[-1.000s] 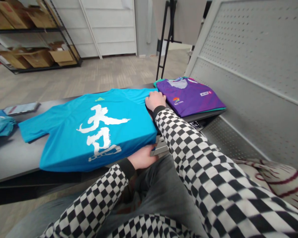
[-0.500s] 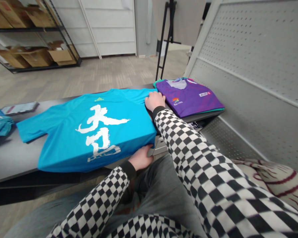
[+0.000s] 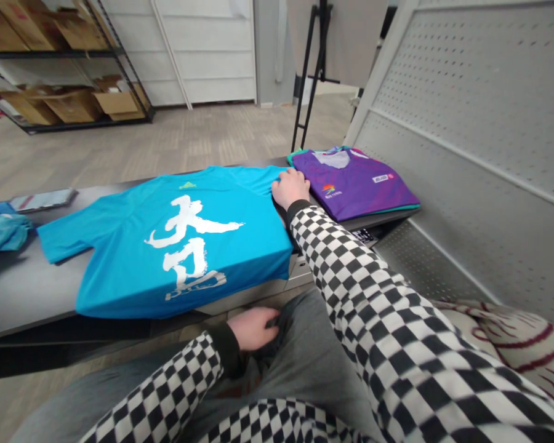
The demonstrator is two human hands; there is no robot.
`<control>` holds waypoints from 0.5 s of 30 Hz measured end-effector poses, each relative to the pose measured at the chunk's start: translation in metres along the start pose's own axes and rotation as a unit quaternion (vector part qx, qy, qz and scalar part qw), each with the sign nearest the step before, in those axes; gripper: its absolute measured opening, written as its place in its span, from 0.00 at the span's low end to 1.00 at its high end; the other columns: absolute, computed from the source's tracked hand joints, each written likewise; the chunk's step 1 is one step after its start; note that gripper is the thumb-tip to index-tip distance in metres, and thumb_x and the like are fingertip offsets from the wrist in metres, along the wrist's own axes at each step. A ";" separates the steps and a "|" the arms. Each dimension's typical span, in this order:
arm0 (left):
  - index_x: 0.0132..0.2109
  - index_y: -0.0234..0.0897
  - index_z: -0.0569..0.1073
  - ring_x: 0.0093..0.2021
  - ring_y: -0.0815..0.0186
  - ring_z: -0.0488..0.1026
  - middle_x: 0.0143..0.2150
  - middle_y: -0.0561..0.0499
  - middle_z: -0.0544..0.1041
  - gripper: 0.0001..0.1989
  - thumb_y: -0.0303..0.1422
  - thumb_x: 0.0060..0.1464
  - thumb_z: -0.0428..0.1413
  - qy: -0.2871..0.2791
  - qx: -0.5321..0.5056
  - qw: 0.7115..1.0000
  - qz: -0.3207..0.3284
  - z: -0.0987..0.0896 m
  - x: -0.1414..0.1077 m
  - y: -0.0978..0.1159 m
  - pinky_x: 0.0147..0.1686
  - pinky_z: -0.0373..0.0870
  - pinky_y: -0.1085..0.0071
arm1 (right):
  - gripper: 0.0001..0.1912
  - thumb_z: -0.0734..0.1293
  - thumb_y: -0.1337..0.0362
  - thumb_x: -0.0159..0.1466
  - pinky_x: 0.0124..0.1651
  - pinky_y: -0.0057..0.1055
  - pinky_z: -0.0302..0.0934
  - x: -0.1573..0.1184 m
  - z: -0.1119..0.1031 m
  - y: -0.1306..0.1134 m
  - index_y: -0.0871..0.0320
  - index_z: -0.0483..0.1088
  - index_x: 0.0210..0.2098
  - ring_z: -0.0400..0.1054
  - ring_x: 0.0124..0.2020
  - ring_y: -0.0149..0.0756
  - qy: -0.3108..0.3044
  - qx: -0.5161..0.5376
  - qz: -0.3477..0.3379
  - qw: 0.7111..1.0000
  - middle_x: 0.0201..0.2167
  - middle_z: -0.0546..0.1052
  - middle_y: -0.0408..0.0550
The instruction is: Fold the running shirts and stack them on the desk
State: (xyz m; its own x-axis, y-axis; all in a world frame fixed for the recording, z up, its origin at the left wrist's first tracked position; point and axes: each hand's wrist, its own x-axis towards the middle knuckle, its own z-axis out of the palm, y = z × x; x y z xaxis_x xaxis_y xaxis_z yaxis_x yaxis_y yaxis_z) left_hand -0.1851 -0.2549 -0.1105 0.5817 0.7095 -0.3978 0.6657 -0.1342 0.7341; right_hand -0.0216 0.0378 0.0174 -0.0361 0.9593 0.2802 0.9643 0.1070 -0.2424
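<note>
A bright blue T-shirt (image 3: 129, 246) with large white brush-style characters lies spread on a dark grey table (image 3: 13, 295), its lower part hanging over the front edge. At its right sleeve, my right hand (image 3: 292, 187) has its fingers bent down onto the fabric; the fingertips are partly hidden. My left hand (image 3: 253, 329) is in front of the table above my lap, apart from the shirt, thumb and fingers parted with nothing between them. Just right of my right hand lies a folded purple shirt (image 3: 355, 184) on top of teal cloth.
At the table's left end are crumpled blue cloth (image 3: 4, 231) and a flat packet (image 3: 44, 200). A perforated panel (image 3: 480, 98) stands on the right. Behind are a shelf with cardboard boxes (image 3: 71, 103) and a black stand (image 3: 307, 80).
My left hand has let go of the blue T-shirt's lower right corner and moved down and slightly left. The right hand stays at the sleeve. The view has shifted slightly.
</note>
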 end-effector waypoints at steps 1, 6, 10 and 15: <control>0.65 0.43 0.84 0.63 0.47 0.82 0.64 0.42 0.85 0.24 0.40 0.65 0.59 -0.011 0.015 1.000 -0.006 -0.002 -0.019 0.000 0.66 0.76 0.55 | 0.25 0.56 0.59 0.77 0.67 0.59 0.62 -0.001 -0.002 0.000 0.59 0.77 0.61 0.64 0.68 0.62 0.011 0.003 0.003 1.000 0.72 0.72 0.67; 0.68 0.49 0.82 0.66 0.48 0.80 0.67 0.47 0.83 0.26 0.44 0.66 0.59 0.018 -0.017 0.998 -0.058 -0.011 -0.104 -0.006 0.68 0.74 0.57 | 0.25 0.56 0.61 0.76 0.63 0.54 0.66 -0.003 -0.012 0.010 0.58 0.75 0.64 0.71 0.63 0.62 0.054 0.021 0.079 0.995 0.64 0.78 0.68; 0.68 0.49 0.81 0.62 0.52 0.82 0.65 0.47 0.84 0.26 0.46 0.68 0.59 0.090 -0.146 0.981 -0.092 0.002 -0.123 -0.021 0.65 0.76 0.62 | 0.22 0.58 0.59 0.77 0.60 0.55 0.67 -0.003 -0.013 0.022 0.59 0.79 0.59 0.77 0.57 0.64 0.024 0.013 0.130 0.991 0.56 0.82 0.70; 0.64 0.45 0.83 0.61 0.48 0.82 0.60 0.42 0.86 0.23 0.44 0.67 0.57 0.142 -0.043 0.983 -0.109 0.018 -0.104 -0.035 0.65 0.75 0.56 | 0.20 0.69 0.53 0.74 0.56 0.51 0.67 0.013 -0.013 0.032 0.65 0.82 0.52 0.78 0.54 0.64 -0.028 0.010 0.128 0.991 0.52 0.82 0.77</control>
State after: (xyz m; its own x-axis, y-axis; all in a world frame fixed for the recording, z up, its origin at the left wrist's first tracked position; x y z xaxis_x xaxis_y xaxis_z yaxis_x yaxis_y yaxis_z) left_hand -0.2606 -0.3360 -0.1047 0.2681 0.8813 -0.3892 0.7104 0.0921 0.6978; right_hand 0.0124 0.0500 0.0257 0.1939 0.9686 0.1555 0.9381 -0.1368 -0.3181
